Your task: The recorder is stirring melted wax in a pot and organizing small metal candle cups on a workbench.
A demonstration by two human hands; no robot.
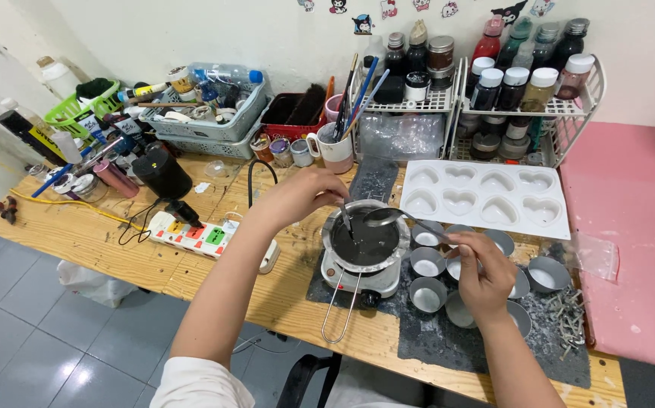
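Where the long wooden workbench [78,234] bears a white heart-shaped silicone mould [486,195], a small metal melting pot [365,240] sits on its burner; left hand [308,193] pinches a stirring stick [346,219] into dark liquid, right hand [486,276] grips a long spoon [395,217] over the pot, ready to scoop.

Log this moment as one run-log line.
left hand: holds stirrer in melting pot | right hand: holds spoon over pot | pot on small hotplate | white heart mould behind
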